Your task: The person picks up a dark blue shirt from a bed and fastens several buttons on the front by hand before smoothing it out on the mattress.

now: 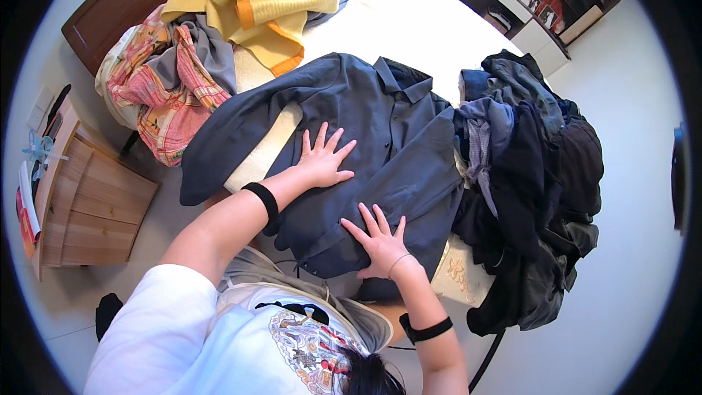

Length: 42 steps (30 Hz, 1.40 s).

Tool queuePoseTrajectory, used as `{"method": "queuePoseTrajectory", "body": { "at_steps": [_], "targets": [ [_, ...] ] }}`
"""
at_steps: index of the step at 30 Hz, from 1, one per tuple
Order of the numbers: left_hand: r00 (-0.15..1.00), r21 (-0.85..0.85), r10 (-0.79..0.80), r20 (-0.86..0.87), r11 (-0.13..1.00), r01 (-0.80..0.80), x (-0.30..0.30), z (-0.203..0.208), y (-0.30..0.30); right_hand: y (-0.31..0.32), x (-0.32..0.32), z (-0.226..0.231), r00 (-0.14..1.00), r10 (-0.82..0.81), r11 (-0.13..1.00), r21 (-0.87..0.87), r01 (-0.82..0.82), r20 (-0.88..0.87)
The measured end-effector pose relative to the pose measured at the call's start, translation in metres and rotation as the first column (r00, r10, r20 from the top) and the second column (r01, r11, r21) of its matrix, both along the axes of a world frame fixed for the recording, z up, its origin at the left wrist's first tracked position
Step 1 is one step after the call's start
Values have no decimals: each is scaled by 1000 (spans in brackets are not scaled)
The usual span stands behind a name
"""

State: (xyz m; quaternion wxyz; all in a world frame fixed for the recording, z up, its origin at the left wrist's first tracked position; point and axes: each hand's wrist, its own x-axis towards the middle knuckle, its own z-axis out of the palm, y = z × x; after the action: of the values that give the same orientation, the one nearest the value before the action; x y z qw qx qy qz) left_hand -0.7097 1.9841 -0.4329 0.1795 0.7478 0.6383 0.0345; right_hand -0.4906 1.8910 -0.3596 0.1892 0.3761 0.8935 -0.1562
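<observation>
On the bed (413, 18), a dark shirt (376, 150) lies spread front-up, apparently mostly flattened, some creases left; the left hand (322, 162) and right hand (384, 250) rest on it, fingers splayed apart.

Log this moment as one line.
left hand: flat on dark button-up shirt; right hand: on its lower front; shirt: spread on bed; dark clothes pile: at right

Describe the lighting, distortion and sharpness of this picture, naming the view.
Head view: glare washes out the flat white bed surface; head view: the light-brown wooden drawer cabinet looks warped near the black rim; head view: the dark collared fabric shirt, left hand and right hand look fairly sharp.
</observation>
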Motion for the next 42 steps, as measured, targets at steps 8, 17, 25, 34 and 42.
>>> {"method": "queuePoseTrajectory", "body": {
  "at_steps": [8,17,25,34,42],
  "targets": [
    [999,-119,-29,-32,993,25,2,21,0,-4,40,-7,872,31,986,156,53,-489],
    [888,386,-201,413,922,29,36,5,18,19,117,124,927,-322,945,-1,328,-194],
    [849,349,86,521,887,-304,72,-22,47,107,32,-15,667,-476,815,-3,580,-574],
    [788,326,148,597,853,-407,74,-31,55,157,-20,-72,573,-583,535,258,804,-576],
    [783,411,76,617,818,-403,74,-31,52,157,-14,-69,734,-444,607,430,668,-513]
  ]
}}
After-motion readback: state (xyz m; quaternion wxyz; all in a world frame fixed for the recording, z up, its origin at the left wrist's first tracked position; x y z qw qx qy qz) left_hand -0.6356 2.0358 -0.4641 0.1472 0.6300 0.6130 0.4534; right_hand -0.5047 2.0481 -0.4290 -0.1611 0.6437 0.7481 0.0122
